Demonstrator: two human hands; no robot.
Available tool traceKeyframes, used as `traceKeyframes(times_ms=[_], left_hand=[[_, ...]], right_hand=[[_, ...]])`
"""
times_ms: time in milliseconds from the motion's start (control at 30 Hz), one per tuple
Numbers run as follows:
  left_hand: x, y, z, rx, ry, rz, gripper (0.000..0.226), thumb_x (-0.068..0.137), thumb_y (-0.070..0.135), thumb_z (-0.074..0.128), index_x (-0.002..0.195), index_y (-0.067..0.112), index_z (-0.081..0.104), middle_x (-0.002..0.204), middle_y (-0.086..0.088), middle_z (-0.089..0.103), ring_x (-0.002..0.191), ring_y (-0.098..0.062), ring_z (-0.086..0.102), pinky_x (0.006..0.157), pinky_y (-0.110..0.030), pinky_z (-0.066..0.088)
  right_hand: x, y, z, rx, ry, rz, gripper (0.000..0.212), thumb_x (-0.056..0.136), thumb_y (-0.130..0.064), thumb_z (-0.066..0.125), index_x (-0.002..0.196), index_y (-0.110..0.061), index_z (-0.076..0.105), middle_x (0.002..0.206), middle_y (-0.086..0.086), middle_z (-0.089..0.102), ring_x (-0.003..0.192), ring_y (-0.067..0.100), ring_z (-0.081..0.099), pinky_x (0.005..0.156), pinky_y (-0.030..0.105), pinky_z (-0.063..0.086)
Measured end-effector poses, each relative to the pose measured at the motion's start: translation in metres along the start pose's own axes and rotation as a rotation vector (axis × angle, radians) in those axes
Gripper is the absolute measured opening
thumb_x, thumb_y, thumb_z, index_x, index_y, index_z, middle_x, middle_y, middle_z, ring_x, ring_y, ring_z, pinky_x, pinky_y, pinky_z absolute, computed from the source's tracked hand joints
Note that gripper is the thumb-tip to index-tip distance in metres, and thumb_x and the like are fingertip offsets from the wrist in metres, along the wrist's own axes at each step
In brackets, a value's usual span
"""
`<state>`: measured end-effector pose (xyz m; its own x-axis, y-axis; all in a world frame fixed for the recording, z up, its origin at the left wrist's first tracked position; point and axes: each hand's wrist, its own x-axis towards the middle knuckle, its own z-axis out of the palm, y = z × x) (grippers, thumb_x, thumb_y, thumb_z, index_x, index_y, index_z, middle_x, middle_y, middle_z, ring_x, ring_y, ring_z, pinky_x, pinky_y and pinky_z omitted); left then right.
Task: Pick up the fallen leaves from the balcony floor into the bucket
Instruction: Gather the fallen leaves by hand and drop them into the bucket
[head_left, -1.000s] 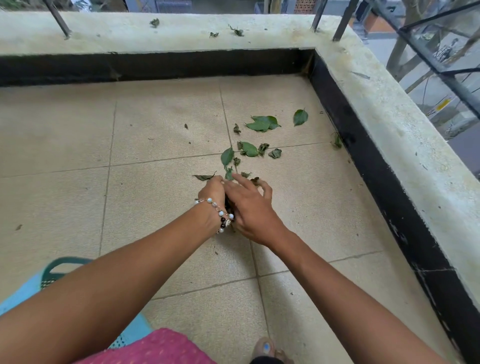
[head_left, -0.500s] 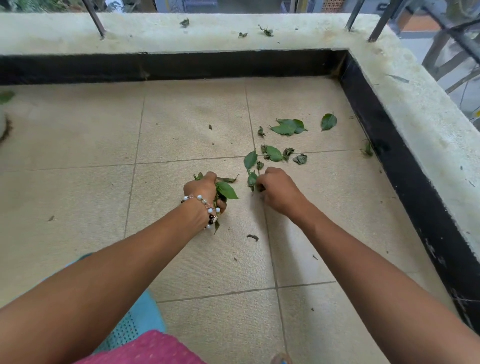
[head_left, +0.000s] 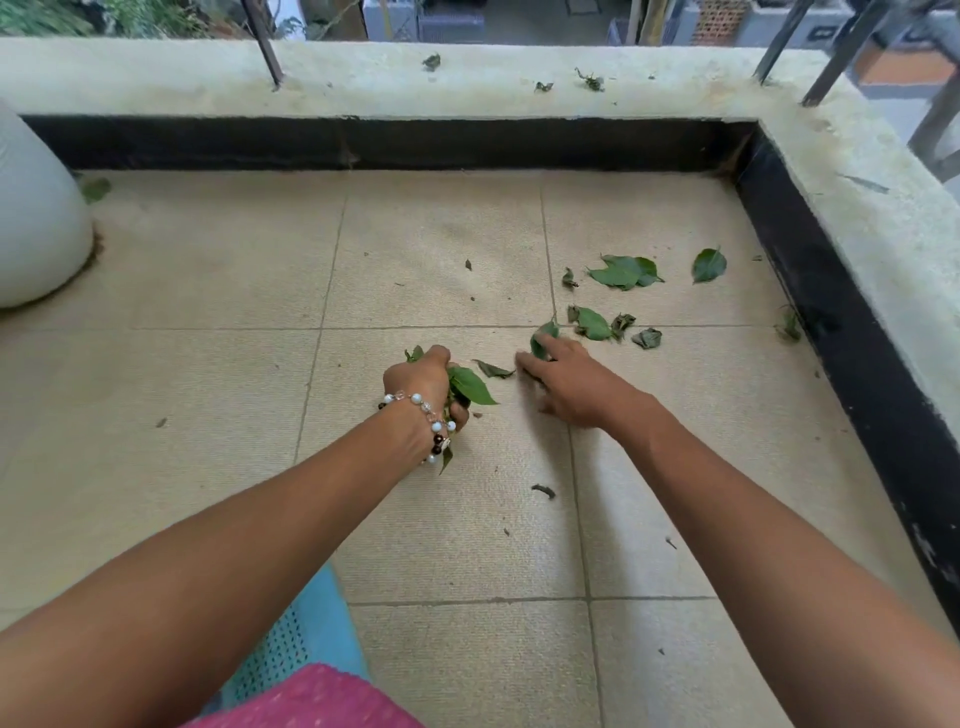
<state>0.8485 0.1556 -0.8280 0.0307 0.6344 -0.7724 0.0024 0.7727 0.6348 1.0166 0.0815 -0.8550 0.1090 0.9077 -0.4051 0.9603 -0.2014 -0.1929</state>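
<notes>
Since a moment ago, the right hand (head_left: 576, 387) has stretched out, fingers spread wide, touching a leaf (head_left: 543, 340) on the floor (head_left: 208, 389). Left hand (head_left: 423, 382) squeezes a leaf bunch (head_left: 470, 384); some could slip out. More leaves (head_left: 623, 271) lie beyond. Blue bucket (head_left: 311, 629) sits near the body.

The right hand (head_left: 576, 387) uncurled and reached out to a leaf (head_left: 543, 340). The left hand (head_left: 423, 384) drew aside, clutching its bunch of leaves (head_left: 470, 384).

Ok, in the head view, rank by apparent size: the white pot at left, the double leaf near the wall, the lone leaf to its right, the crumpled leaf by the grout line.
Largest to smallest:
white pot, cut off by the frame
double leaf
lone leaf
crumpled leaf
</notes>
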Motion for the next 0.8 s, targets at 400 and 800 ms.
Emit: traceKeyframes(times_ms=[400,800], left_hand=[[-0.001,-0.003,-0.004,0.040,0.018,0.009,0.019,0.087,0.016,0.061,0.073,0.005,0.053,0.065,-0.008,0.052,0.046,-0.019,0.043,0.040,-0.018,0.036],[0.002,0.000,-0.013,0.071,0.013,-0.002,0.019,0.087,0.019,0.061,0.076,0.005,0.055,0.070,-0.010,0.056,0.046,-0.020,0.045,0.039,-0.019,0.037]], right_hand=[[-0.014,-0.025,-0.005,0.541,0.584,0.088,0.015,0.085,-0.008,0.070,0.100,-0.006,0.075,0.096,0.007,0.072,0.085,0.013,0.061,0.081,0.022,0.045],[-0.012,-0.037,0.029,0.052,0.272,-0.055,0.023,0.096,-0.006,0.041,0.109,-0.006,0.060,0.110,0.012,0.054,0.101,0.027,0.050,0.079,0.030,0.041]])
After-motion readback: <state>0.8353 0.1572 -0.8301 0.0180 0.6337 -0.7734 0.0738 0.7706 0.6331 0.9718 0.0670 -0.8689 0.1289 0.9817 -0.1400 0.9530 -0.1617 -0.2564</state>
